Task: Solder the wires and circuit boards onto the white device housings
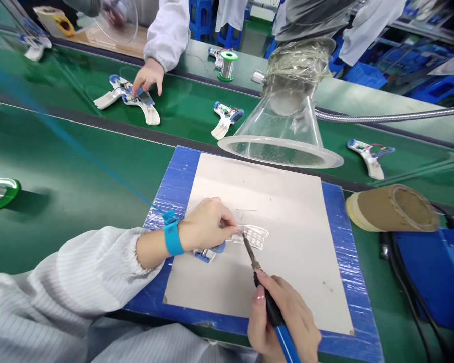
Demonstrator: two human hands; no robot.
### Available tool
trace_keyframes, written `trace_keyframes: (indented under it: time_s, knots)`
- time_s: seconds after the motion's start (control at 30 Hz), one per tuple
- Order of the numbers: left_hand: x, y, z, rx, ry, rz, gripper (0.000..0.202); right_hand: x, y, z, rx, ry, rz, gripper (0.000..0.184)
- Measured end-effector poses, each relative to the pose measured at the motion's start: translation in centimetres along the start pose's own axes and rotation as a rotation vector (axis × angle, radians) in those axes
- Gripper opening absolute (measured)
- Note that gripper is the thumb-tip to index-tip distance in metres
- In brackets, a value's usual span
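Currently, your left hand, the nearer, pinches the white-and-blue part on the pale board, its white end pointing rightward; your right hand grasps 1 soldering iron, tip at that end.

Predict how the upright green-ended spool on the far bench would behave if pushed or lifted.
The spool may roll if tipped over, given its round ends. Wound with silvery wire, it is probably heavy for its size.

Blk/blu iron at wht/blu part
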State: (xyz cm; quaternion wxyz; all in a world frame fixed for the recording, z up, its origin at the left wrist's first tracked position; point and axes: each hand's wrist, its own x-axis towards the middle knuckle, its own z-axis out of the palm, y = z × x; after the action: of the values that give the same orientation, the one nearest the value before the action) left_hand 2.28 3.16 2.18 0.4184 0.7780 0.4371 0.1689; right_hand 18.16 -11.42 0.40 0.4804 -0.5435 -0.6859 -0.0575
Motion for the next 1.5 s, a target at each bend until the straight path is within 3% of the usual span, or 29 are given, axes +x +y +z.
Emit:
trace_keyframes:
  time_s: [0.9,1.27,1.5]
  knots:
    - [-0.1,0.1,0.2,0.020,0.013,-0.015,0.009,-0.6,0.3,0.0,-0.054,0.077,0.041,0.040]
    - [-0.1,0.7,0.3,-0.015,0.036,-0.078,0.011,0.3,-0.2,0.4,-0.126,0.109,0.072,0.023]
    - [-0.2,1.0,0.5,0.030,0.061,-0.099,0.014,0.5,-0.1,0.6,-0.105,0.087,0.061,0.022]
